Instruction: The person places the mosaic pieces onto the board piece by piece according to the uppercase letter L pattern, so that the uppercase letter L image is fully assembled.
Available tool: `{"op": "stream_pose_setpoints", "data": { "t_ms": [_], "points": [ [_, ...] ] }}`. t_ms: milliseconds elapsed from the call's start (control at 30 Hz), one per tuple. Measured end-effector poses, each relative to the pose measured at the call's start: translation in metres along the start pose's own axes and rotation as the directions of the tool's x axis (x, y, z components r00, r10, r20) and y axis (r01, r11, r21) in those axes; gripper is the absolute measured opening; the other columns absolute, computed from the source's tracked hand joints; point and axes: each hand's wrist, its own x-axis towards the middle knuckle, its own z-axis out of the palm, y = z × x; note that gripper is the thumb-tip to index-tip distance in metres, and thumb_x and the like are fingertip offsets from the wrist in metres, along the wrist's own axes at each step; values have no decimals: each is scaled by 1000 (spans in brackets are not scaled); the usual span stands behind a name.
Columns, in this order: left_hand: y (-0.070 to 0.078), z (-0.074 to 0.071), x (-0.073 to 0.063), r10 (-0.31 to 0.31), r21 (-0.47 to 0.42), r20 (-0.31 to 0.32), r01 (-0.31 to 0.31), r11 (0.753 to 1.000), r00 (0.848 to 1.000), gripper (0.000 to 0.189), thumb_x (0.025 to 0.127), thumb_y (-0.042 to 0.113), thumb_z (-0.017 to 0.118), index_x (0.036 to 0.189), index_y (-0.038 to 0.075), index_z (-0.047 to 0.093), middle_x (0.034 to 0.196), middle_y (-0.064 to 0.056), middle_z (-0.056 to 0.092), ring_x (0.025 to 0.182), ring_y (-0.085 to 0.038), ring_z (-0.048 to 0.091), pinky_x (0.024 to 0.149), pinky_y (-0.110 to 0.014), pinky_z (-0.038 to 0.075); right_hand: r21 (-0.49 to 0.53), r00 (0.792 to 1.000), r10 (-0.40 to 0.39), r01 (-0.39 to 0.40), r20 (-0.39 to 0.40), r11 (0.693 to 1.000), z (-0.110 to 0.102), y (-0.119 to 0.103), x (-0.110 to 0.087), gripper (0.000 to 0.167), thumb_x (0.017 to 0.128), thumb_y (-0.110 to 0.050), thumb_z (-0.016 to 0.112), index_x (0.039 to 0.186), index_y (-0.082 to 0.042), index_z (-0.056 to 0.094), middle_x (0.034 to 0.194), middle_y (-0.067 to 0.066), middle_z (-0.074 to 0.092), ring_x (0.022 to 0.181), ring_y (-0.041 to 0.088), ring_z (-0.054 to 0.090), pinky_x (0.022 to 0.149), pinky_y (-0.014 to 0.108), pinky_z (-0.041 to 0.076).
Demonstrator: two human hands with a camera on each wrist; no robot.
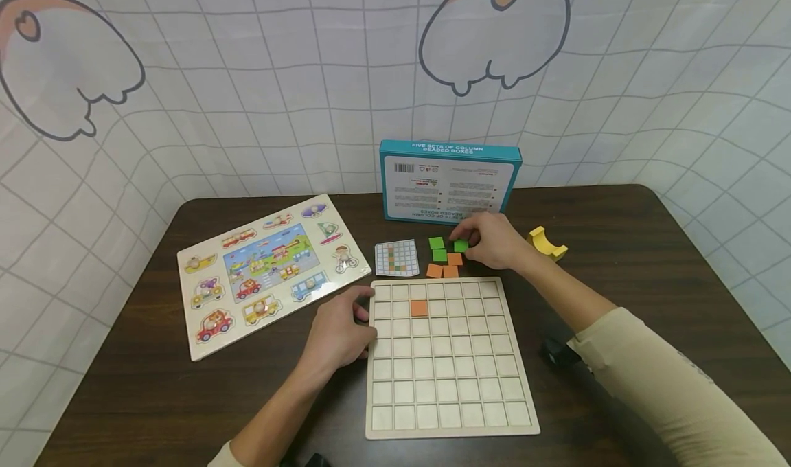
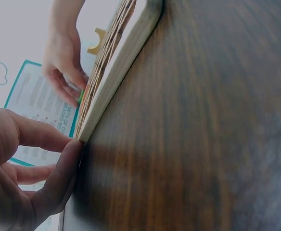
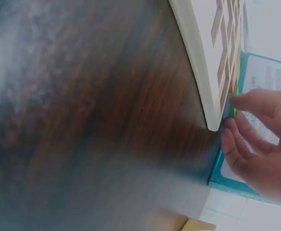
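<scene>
A wooden grid board (image 1: 441, 367) lies on the table with one orange square tile (image 1: 419, 308) in a cell near its upper left. My left hand (image 1: 338, 329) is at the board's left edge, and in the left wrist view its thumb and index finger pinch that edge. Beyond the board, my right hand (image 1: 494, 242) pinches a green square tile (image 1: 460, 246) between thumb and fingers, close over the table. Beside it lie loose green tiles (image 1: 439, 255) and orange tiles (image 1: 450, 271). A small pattern card (image 1: 396, 258) with a coloured grid lies left of these.
At the back, a teal and white box (image 1: 448, 185) stands upright against the wall cloth. A vehicle peg puzzle (image 1: 272, 271) lies at the left. Right of my right hand is a yellow curved block (image 1: 546, 244). A dark object (image 1: 558, 351) sits beneath my right forearm.
</scene>
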Motion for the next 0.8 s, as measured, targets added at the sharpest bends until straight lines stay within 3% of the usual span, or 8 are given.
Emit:
{"op": "stream_pose_setpoints", "data": {
  "t_ms": [800],
  "points": [
    [2, -1, -1, 0, 20, 5, 0, 1000, 1000, 67, 75, -6, 66, 139, 11, 63, 96, -10, 62, 49, -15, 62, 46, -28, 57, 36, 1000, 21, -21, -6, 999, -9, -10, -17, 29, 89, -3, 75, 117, -8, 78, 109, 10, 73, 96, 25, 66, 82, 44, 59]
  ]
}}
